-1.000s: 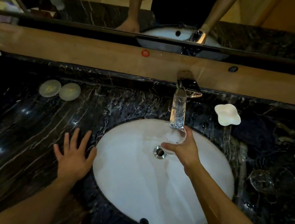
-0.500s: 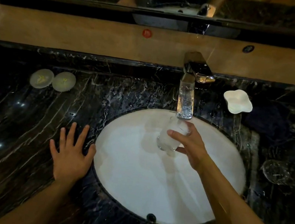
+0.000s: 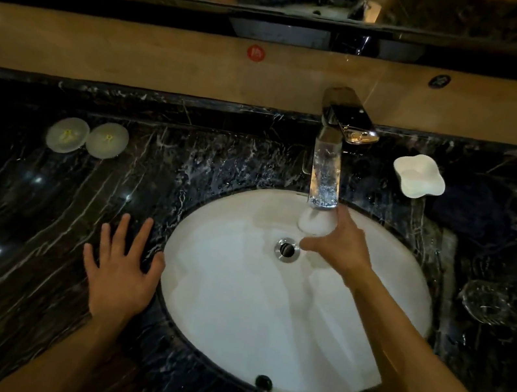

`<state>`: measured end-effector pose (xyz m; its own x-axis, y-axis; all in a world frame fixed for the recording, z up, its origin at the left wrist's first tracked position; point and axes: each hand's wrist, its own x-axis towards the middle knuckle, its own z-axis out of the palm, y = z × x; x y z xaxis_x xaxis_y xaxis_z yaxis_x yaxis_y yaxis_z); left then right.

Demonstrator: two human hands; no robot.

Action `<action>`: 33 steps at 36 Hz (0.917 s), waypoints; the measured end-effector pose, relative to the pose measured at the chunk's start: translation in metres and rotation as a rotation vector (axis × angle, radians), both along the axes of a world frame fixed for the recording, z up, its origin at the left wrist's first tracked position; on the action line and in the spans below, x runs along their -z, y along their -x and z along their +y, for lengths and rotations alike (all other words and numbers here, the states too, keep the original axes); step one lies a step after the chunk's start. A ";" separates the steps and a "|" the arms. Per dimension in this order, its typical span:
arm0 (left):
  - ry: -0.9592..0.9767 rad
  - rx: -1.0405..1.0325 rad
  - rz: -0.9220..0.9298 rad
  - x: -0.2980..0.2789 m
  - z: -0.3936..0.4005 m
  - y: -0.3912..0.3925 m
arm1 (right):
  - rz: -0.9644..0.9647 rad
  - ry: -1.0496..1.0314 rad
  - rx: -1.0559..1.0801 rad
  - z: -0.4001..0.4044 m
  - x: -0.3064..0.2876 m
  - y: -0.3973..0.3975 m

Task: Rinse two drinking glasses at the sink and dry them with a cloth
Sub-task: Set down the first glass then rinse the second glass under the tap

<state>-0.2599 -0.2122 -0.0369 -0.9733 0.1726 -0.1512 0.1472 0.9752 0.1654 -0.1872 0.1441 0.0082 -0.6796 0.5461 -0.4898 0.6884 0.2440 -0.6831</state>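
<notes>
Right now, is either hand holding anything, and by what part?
The right hand holds a drinking glass by its side, under the faucet. The left hand lies flat on the counter, empty.

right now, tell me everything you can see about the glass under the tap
The glass is a clear tumbler, looking frothy white with water inside. The right hand grips it from the side, its mouth turned up towards the tap, just below the spout and over the back of the white sink. Its base is hidden behind the fingers.

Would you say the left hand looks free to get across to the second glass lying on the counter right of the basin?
Probably not easily: the left hand is flat on the counter, and the right arm crosses the basin toward the second glass.
</notes>
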 end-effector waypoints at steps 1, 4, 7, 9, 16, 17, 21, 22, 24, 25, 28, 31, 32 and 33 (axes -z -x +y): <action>0.000 0.000 -0.002 0.000 0.000 0.000 | -0.046 0.123 0.002 0.005 -0.002 0.000; -0.002 -0.001 -0.001 -0.001 0.000 0.000 | -0.237 0.429 -0.051 0.014 -0.007 -0.005; 0.002 0.001 0.001 0.000 0.000 0.000 | -0.321 0.580 -0.026 0.012 -0.001 -0.012; 0.006 0.003 0.000 0.000 0.000 0.000 | -0.333 0.700 0.059 0.008 0.004 -0.016; 0.004 0.004 0.002 -0.001 0.000 0.001 | -0.316 1.010 0.257 -0.001 0.009 -0.024; 0.004 0.004 0.000 -0.001 0.001 0.001 | -0.305 1.022 0.273 -0.002 0.009 -0.025; 0.002 -0.003 -0.008 -0.002 0.002 0.001 | -0.296 1.075 0.303 -0.002 0.012 -0.024; 0.002 -0.003 -0.009 -0.003 0.002 0.001 | -0.296 1.080 0.302 -0.002 0.013 -0.024; 0.003 -0.001 -0.007 -0.002 0.001 0.001 | -0.288 1.084 0.287 -0.002 0.012 -0.023; 0.000 0.000 -0.005 -0.002 0.001 0.001 | -0.284 1.076 0.277 -0.002 0.012 -0.022; -0.021 0.003 0.005 -0.001 0.000 0.001 | -0.259 1.023 0.253 -0.001 0.012 -0.020; -0.024 0.007 0.016 0.000 0.000 0.001 | -0.169 0.917 0.182 0.000 0.013 -0.018; -0.022 0.010 0.020 0.000 0.000 0.001 | -0.128 0.834 0.146 0.000 0.013 -0.017; -0.020 0.011 0.022 0.000 0.000 0.001 | -0.082 0.742 0.114 -0.001 0.011 -0.015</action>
<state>-0.2606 -0.2122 -0.0372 -0.9744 0.1861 -0.1261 0.1618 0.9700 0.1813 -0.1718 0.1428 -0.0024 -0.5846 0.1181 -0.8027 0.7373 -0.3358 -0.5863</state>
